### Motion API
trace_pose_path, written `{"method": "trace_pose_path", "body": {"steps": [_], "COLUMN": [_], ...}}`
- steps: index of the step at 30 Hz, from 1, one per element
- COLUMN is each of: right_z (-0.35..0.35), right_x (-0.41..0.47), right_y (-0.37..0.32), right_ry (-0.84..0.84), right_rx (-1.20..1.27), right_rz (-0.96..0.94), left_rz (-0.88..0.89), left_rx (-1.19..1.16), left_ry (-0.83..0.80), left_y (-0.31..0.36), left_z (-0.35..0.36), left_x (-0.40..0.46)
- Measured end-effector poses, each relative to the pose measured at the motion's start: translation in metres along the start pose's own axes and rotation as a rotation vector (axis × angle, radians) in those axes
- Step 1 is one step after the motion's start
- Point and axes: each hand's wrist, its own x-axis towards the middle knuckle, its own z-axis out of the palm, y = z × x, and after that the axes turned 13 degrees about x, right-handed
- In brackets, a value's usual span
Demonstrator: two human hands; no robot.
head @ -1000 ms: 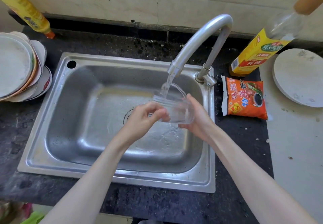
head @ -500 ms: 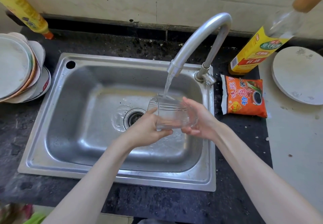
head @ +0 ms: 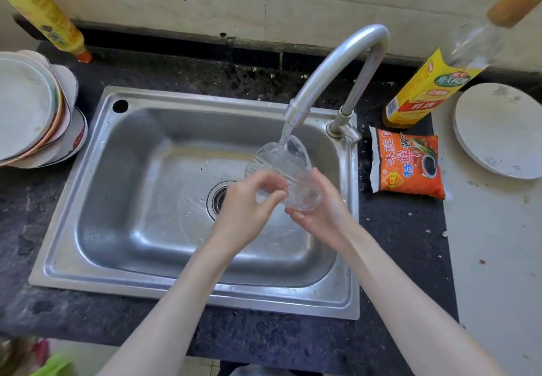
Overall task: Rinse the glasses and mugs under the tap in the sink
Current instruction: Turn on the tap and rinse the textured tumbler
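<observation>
Glass: a clear ribbed glass right of the frame's centre, tilted with its mouth up toward the spout and its base down toward the hands; it is held above the basin, not touching the sink floor.
Water: a stream runs from the tap onto the glass rim; how much water sits inside I cannot tell.
Left hand: fingers curled, thumb and fingertips gripping the near left side of the glass.
Right hand: fingers curved round the base and right side, cupping it from beneath.
Sink: a steel basin filling the middle of the frame, wet floor, drain just left of the left hand; the left half of the basin is open room.
Right edge: the right hand sits close to the basin's right wall, with the tap base just above it.
Left of frame: stacked plates overhang the counter beside the sink rim.
Upper left: a yellow bottle at the wall.
Right of sink: an orange sachet, a yellow-labelled bottle above it, a round white board at the right edge.
</observation>
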Motion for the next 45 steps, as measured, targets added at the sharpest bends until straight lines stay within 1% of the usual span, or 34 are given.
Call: {"method": "trace_pose_path", "body": {"steps": [2,4,7,9,12,15,18,21,23,26,28,29,31,34,37,39,40,41,44,45], "right_z": [0.001,0.004,0.006,0.003,0.002,0.000,-0.003,-0.002,0.003,0.011,0.018,0.020,0.022,0.022,0.021,0.017,0.015,0.010,-0.005,-0.009], "right_x": [0.003,0.006,0.007,0.008,0.006,0.003,0.003,0.003,0.000,-0.007,-0.013,-0.014,-0.014,-0.015,-0.019,-0.020,-0.020,-0.018,-0.006,-0.001], "right_y": [0.011,0.016,0.018,0.017,0.013,0.004,-0.003,-0.009,-0.013,-0.020,-0.022,-0.023,-0.023,-0.021,-0.023,-0.026,-0.029,-0.032,-0.047,-0.053], "right_ry": [0.001,0.004,-0.029,-0.037,-0.080,-0.102,-0.062,0.016,0.053,0.032,-0.010,-0.014,0.039,0.114,0.099,0.099,0.137,0.209,0.482,0.538], "right_rx": [0.178,0.303,0.276,0.266,0.282,0.197,0.050,-0.196,-0.398,-0.530,-0.614,-0.670,-0.762,-0.827,-0.933,-0.972,-0.989,-1.015,-1.141,-1.218], "right_rz": [0.031,0.036,0.011,0.016,0.023,0.049,0.056,-0.084,-0.168,-0.242,-0.282,-0.305,-0.342,-0.372,-0.367,-0.365,-0.407,-0.493,-0.824,-0.901], "left_rz": [0.236,0.381,0.493,0.489,0.404,0.302,0.099,-0.150,-0.307,-0.516,-0.607,-0.621,-0.616,-0.659,-0.720,-0.763,-0.772,-0.764,-0.673,-0.633], "left_rx": [0.199,0.335,0.424,0.423,0.306,0.188,0.042,-0.211,-0.417,-0.681,-0.813,-0.845,-0.884,-0.985,-1.045,-1.046,-1.025,-0.986,-0.745,-0.675], "left_ry": [0.063,0.104,0.112,0.095,0.060,0.057,0.022,-0.042,-0.033,-0.032,-0.031,-0.025,-0.016,-0.020,-0.029,-0.029,-0.022,-0.004,0.096,0.131], "left_y": [0.005,0.008,0.009,0.004,-0.002,-0.003,-0.008,-0.013,-0.014,-0.022,-0.030,-0.032,-0.035,-0.036,-0.040,-0.042,-0.044,-0.045,-0.045,-0.043], "left_z": [0.005,0.009,0.008,0.007,0.004,-0.002,-0.008,-0.011,-0.010,-0.007,-0.004,-0.003,0.001,0.006,0.009,0.010,0.011,0.011,0.008,0.006], "left_x": [0.001,0.002,0.003,0.003,0.004,0.006,0.008,0.006,0.003,0.002,0.002,0.002,0.000,-0.003,-0.005,-0.006,-0.007,-0.008,-0.009,-0.009]}}
